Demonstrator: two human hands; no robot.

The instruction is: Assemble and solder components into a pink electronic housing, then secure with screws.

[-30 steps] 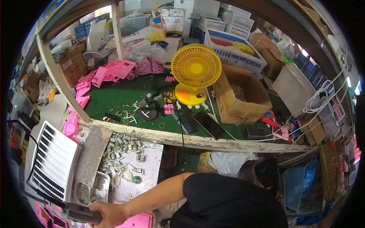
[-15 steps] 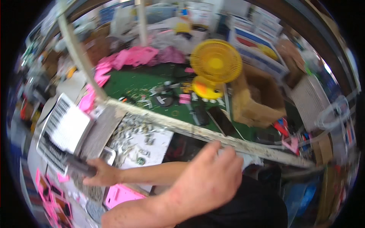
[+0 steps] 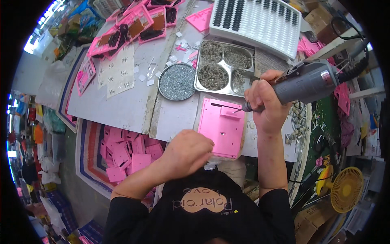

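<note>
Gripping a grey power screwdriver over a pink panel

The right hand (image 3: 268, 97) is closed around the body of the power screwdriver (image 3: 302, 83), fingers wrapped near its nose. The bit points left, over the upper part of the pink panel (image 3: 219, 132); whether its tip touches cannot be told. The left hand (image 3: 187, 151) is curled in, knuckles up, just beside the panel's left edge. Its palm is hidden, so I cannot tell whether it has hold of anything.

The right forearm stands nearly upright in view, while the left slants in from the lower left. The panel lies flat at the near edge of the worktop (image 3: 174, 122), between the hands.

Beyond it, a round dish (image 3: 177, 99) is full of small silvery pieces. To its right, a divided metal tray (image 3: 226, 67) has tiny metal parts heaped in its compartments. Below the worktop on the left, a striped bag (image 3: 86, 142) holds a pile of more pink panels (image 3: 122, 155).
</note>
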